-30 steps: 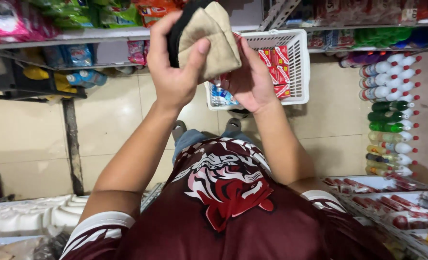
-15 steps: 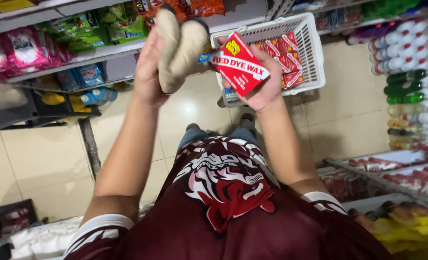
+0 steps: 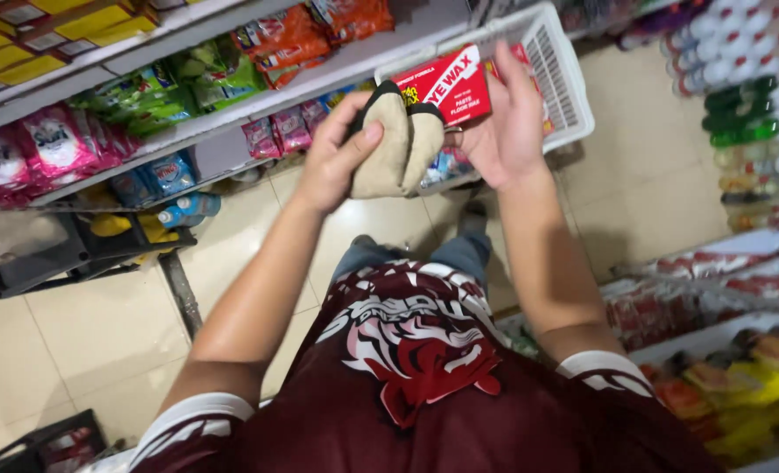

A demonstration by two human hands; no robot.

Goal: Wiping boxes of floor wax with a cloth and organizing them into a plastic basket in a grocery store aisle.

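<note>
You have a single view, from the camera on your head, tilted steeply down over your chest and maroon shirt (image 3: 415,394). It faces the white basket (image 3: 564,79), which sits near the top of the frame. Both your forearms run up toward the basket and fill the centre, so the view is close. Tiled floor (image 3: 83,324) lies below the basket, shelves (image 3: 232,105) to its left.

Bright, even shop light; edges blurred and stretched.
</note>
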